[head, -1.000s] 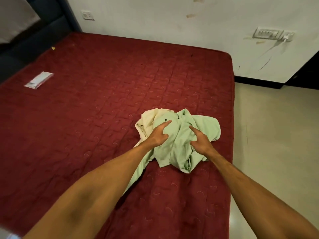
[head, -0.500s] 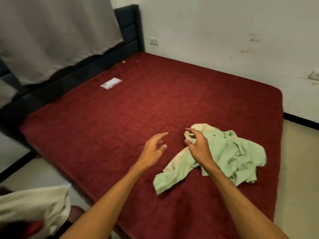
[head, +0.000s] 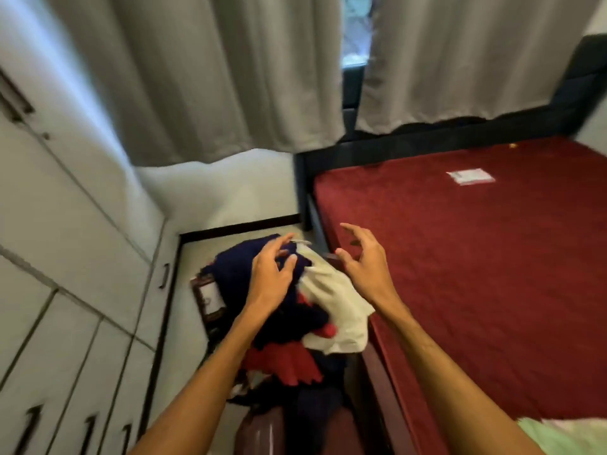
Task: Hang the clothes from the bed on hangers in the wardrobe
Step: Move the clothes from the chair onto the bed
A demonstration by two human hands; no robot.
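Two arms stretched forward, left hand (head: 272,277) spread loosely over one heap of navy, red and cream clothes (head: 328,300), right hand (head: 364,262) splayed, empty, at dark red quilted bed (head: 476,274).

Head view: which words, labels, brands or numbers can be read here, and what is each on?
White packet on the bed: reddish print, too blurred to read.
White label on a dark flat object: too blurred to read.
No other text visible; nothing is legible.
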